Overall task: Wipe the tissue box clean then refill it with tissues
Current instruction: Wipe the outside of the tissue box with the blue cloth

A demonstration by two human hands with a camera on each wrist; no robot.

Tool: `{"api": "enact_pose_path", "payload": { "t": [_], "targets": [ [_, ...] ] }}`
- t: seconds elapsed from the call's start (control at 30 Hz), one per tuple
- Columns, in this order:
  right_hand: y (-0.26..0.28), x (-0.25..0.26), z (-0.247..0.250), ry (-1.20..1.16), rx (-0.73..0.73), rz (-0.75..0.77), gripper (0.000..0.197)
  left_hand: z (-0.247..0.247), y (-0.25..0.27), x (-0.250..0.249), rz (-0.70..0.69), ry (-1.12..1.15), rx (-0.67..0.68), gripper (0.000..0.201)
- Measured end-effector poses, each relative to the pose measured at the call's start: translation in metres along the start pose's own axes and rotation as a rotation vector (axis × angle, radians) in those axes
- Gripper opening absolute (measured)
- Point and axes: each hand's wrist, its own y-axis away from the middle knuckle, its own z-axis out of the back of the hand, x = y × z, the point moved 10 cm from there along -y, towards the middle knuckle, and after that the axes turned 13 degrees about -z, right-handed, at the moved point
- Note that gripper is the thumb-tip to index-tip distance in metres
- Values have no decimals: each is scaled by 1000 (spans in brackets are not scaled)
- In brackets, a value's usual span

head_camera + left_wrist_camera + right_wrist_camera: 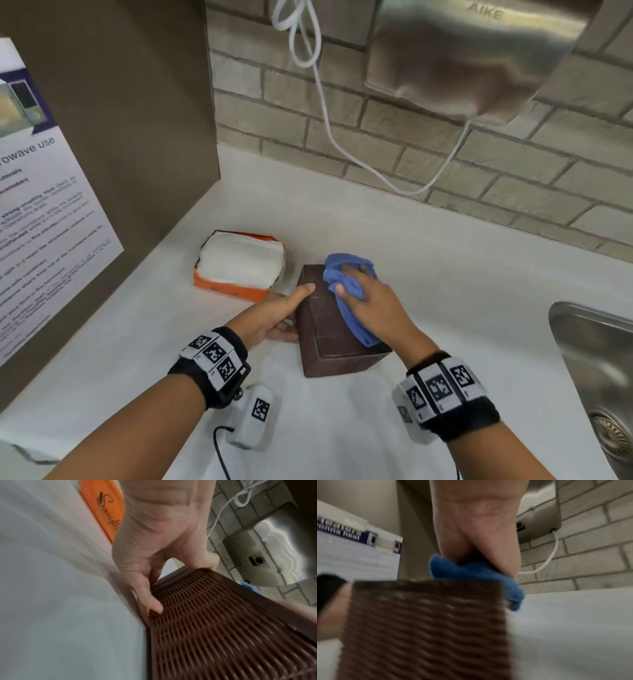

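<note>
A dark brown woven tissue box [329, 342] lies on the white counter [462, 308]. My left hand [291, 315] grips its left side, thumb on the top and fingers along the woven wall [214, 628]. My right hand [370, 301] holds a bunched blue cloth [346, 294] and presses it on the top of the box toward the far right edge. In the right wrist view the blue cloth [471, 573] bulges from under the palm over the edge of the box [423, 622]. An opened orange pack of white tissues [239, 267] lies just left of the box.
A steel sink [589, 342] is set into the counter at the right. A metal hand dryer [472, 58] with a white cable [325, 113] hangs on the brick wall. A brown side panel with a notice [44, 222] closes the left. A small white tagged device [255, 414] lies near me.
</note>
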Motion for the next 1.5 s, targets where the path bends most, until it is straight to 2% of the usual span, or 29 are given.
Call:
{"api": "enact_pose_path", "payload": {
  "t": [0.1, 0.17, 0.27, 0.33, 0.47, 0.6, 0.63, 0.7, 0.8, 0.87, 0.93, 1.03, 1.1, 1.17, 1.2, 1.27, 1.4, 1.43, 1.5],
  "targets": [
    [4, 33, -23, -26, 126, 86, 44, 1, 0, -1, -13, 10, -9, 48],
    [1, 39, -25, -61, 159, 89, 42, 2, 2, -2, -13, 16, -15, 45],
    [-22, 19, 0, -111, 73, -21, 37, 1, 3, -1, -2, 29, 2, 50],
    [-27, 7, 5, -64, 41, -76, 38, -1, 3, 0, -3, 23, 7, 50],
    [1, 15, -14, -9, 69, 39, 48, 2, -1, 2, -23, -4, -32, 50],
    [30, -27, 1, -72, 0, -126, 55, 2, -1, 7, -2, -15, -46, 51],
    [39, -27, -1, -29, -22, -118, 55, 1, -1, 7, -1, 5, -51, 50],
    [60, -4, -18, 38, -20, 3, 52, -4, 0, 5, -12, 48, -55, 46],
    [89, 20, -53, 63, 87, 178, 50, -4, 0, 3, -15, 102, -60, 44],
    [86, 5, -41, -28, 84, 131, 49, -6, -2, 4, -17, 95, -29, 50],
    [73, -26, -15, -117, 3, 16, 50, -4, -2, 6, -11, 66, -42, 51],
    [65, -45, 1, -100, -104, -103, 53, -7, -2, 6, -7, 95, -66, 48],
    [75, -19, -16, -8, -94, 3, 50, -9, -3, 5, -17, 102, -69, 45],
    [91, 7, -44, 44, -8, 158, 49, -9, -2, 4, -14, 83, -53, 41],
    [94, 10, -50, 46, 29, 182, 48, -9, -2, 5, -8, 82, -34, 40],
    [80, -3, -40, -20, 20, 128, 45, -8, -3, 6, 0, 77, -10, 47],
    [39, -49, 5, -119, -124, -156, 55, -6, -5, 7, 6, 66, -28, 53],
    [39, -46, 4, -82, -137, -160, 55, -6, -5, 8, 1, 64, -36, 51],
    [54, -18, -14, 41, -104, -37, 55, -8, -4, 7, -11, 75, -43, 48]
  ]
}}
